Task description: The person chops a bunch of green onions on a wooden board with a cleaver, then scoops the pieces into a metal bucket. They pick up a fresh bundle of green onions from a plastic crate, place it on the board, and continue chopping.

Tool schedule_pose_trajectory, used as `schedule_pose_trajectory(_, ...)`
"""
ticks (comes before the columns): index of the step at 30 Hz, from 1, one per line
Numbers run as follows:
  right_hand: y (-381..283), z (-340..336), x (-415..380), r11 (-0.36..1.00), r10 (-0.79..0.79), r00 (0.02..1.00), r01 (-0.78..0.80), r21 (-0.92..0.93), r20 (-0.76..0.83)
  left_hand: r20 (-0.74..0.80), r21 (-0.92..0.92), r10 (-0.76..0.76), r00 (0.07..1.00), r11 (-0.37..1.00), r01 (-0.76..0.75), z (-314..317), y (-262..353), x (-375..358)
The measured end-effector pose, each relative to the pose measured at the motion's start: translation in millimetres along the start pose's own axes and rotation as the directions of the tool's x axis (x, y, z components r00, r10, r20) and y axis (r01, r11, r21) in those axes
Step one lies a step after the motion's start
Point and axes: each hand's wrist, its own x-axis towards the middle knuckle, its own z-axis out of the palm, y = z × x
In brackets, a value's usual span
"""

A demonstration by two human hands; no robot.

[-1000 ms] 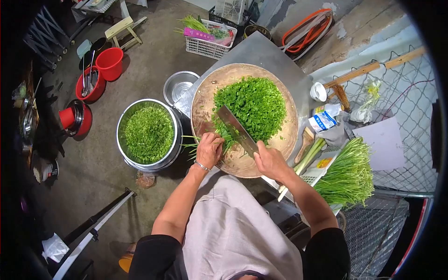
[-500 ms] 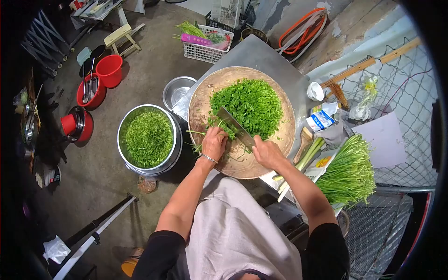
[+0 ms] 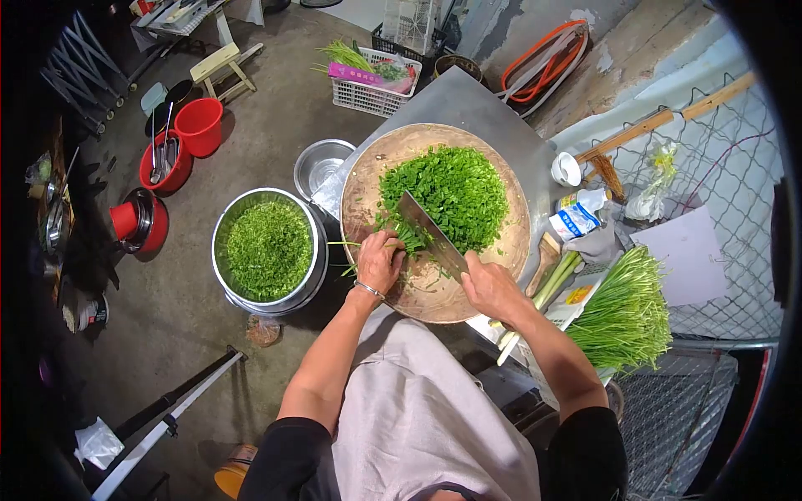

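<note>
Head view: your right hand (image 3: 489, 286) has its fingers wrapped tight round the cleaver (image 3: 430, 233), blade angled across the chopping board (image 3: 361, 179). Your left hand (image 3: 378, 260), fingers curled, pins the uncut greens (image 3: 407, 240) beside the blade, steadying them. The chopped pile (image 3: 449, 194) lies just beyond.

No legible txt; print on blue-white pack (image 3: 578, 213) too small to read

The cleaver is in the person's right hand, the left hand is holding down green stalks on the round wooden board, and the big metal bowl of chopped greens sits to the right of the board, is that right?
Not quite. The head view shows the metal bowl of chopped greens to the left of the round wooden board, not the right. The rest holds: the right hand grips the cleaver, and the left hand holds down green stalks on the board.
</note>
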Motion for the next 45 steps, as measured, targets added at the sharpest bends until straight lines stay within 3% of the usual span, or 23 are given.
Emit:
schedule_pose_trajectory(4,9.3,33.5,16.6,0.999,0.041,0.995,-0.040,-0.006,0.090,-0.003,0.025,0.019,1.000,1.000,-0.018,2.1,-0.5,-3.4)
schedule_pose_trajectory(8,21.5,50.0,16.1,1.000,0.015,1.000,-0.015,0.025,0.021,-0.082,0.055,0.058,0.995,0.997,-0.053,-13.4,14.3,3.1)
schedule_pose_trajectory(16,-1.4,14.3,5.9,0.997,0.010,1.000,-0.009,0.071,-0.022,-0.060,0.033,0.018,0.998,0.999,-0.016,-8.3,-3.6,-10.7)
schedule_pose_trajectory(19,3.5,35.4,19.6,1.000,0.005,0.997,-0.006,0.010,0.072,-0.089,0.077,0.042,0.995,0.996,-0.035,-9.2,-1.6,-9.5)
schedule_pose_trajectory(22,9.8,46.8,23.0,1.000,0.005,0.999,-0.005,-0.002,0.043,-0.101,0.154,0.041,0.994,0.988,-0.025,-11.3,-1.0,-9.8)
schedule_pose_trajectory(27,6.5,32.1,11.8,0.998,-0.033,0.999,0.035,0.050,-0.040,-0.090,0.110,0.039,0.995,0.994,-0.029,-11.5,-3.4,-17.8)
schedule_pose_trajectory(30,-8.3,28.8,14.6,0.994,0.091,0.982,-0.100,0.048,0.167,-0.111,0.091,0.036,0.993,0.995,-0.025,-10.4,-2.0,-20.0)
schedule_pose_trajectory(36,5.7,40.2,16.9,0.995,-0.055,0.998,0.055,0.078,-0.003,-0.148,0.098,0.037,0.988,0.995,-0.023,-11.0,-5.6,-17.4)
schedule_pose_trajectory(39,-8.1,21.4,2.9,0.998,-0.028,0.999,0.027,0.049,0.024,-0.130,0.085,-0.001,0.991,0.996,0.012,-15.8,-3.4,-19.3)
schedule_pose_trajectory(45,11.0,52.1,14.9,0.997,-0.065,0.997,0.064,0.036,0.027,-0.088,0.128,0.037,0.995,0.991,-0.026,-28.6,15.5,-25.2)
